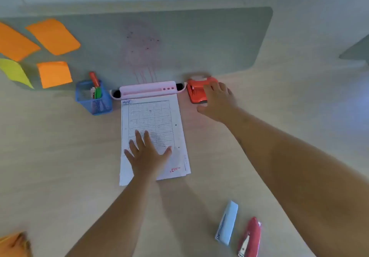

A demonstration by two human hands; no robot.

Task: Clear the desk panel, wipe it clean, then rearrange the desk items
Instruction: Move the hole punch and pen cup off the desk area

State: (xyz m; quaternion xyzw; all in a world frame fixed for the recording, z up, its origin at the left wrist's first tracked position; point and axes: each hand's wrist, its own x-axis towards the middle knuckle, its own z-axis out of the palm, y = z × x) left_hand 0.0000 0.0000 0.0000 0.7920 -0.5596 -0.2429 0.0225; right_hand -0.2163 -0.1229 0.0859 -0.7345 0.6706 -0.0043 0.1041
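A grey desk panel [199,41] stands along the back of the desk, with faint red marks at its middle and several orange sticky notes [54,36] plus a yellow one [15,72] at its left. My left hand [146,153] lies flat with spread fingers on a stack of printed forms [153,117]. My right hand [217,101] rests over the right side of an orange-red hole punch [196,90] at the panel's foot, fingers curved over it. A pink tray [147,89] sits between the papers and the panel.
A blue mesh pen cup [92,99] with pens stands left of the pink tray. A light blue stapler [227,222] and a red stapler [249,238] lie at the front right. Something orange [14,242] shows at the bottom left corner.
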